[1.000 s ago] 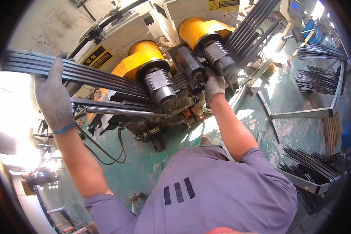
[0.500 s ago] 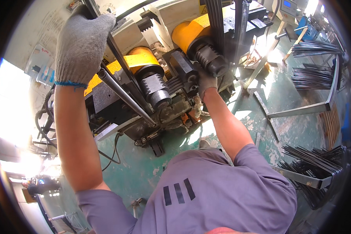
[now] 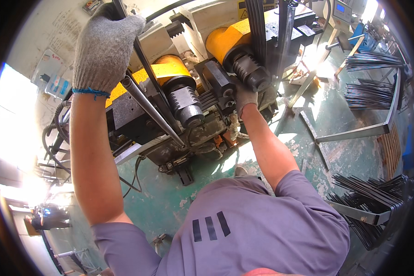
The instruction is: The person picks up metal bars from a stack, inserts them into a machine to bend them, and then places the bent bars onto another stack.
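Note:
My left hand (image 3: 106,50), in a grey knitted glove with a blue cuff edge, is raised at the upper left. Its fingers close around dark steel rods (image 3: 147,66), which slant down past the left ribbed roller (image 3: 185,103). My right hand (image 3: 246,97), also gloved, is at the black block (image 3: 218,79) between the two rollers, beside the right ribbed roller (image 3: 249,69). The block and roller hide its fingers. More dark rods (image 3: 208,98) show beneath the block, and an upright bundle of rods (image 3: 256,30) stands above the right roller.
Yellow housings (image 3: 226,37) carry the rollers. A coil spring tube (image 3: 152,110) leans at the left, and another spring (image 3: 287,32) stands at the right. Metal racks (image 3: 354,133) hold stacks of thin rods (image 3: 372,94). A control box (image 3: 339,13) is at the upper right.
The view has shifted slightly, so the machine sits a little lower and to the right. My left hand keeps its hold on the rods, and my right hand stays by the block.

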The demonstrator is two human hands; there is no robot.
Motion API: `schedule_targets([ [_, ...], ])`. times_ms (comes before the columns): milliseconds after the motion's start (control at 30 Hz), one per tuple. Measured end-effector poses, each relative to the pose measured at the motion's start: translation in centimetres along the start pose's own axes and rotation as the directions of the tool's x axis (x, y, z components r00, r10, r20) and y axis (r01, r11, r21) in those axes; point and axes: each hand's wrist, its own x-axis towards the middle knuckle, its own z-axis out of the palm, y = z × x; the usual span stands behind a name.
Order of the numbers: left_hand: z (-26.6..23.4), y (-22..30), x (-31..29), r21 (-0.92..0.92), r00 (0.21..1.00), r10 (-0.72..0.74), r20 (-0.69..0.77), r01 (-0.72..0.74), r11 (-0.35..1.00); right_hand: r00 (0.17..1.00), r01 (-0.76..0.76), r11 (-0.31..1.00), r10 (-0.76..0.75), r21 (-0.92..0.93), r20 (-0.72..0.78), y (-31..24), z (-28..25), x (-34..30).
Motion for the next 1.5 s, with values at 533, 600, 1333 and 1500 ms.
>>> schedule_targets([
  [533,-0.3,-1.4,1.4,-0.086,0.999,0.002,0.045,0.002,0.996,0.977,0.209,0.875,-0.204,-0.436,0.059,-0.5,0.1,-0.6],
  [600,-0.7,-0.8,1.4,-0.136,0.999,-0.018,0.048,0.024,0.990,0.968,0.248,0.870,-0.241,-0.425,0.071,-0.1,0.1,-0.4],
  [1333,-3.4,-5.4,1.6,-0.240,0.974,-0.013,0.227,0.069,0.968,0.928,0.371,0.710,-0.297,-0.598,0.224,3.9,-3.4,1.6],
  [1500,-3.4,-4.9,1.3,-0.272,0.970,-0.049,0.238,0.115,0.955,0.930,0.365,0.731,-0.307,-0.577,0.200,3.8,-3.6,1.5],
])
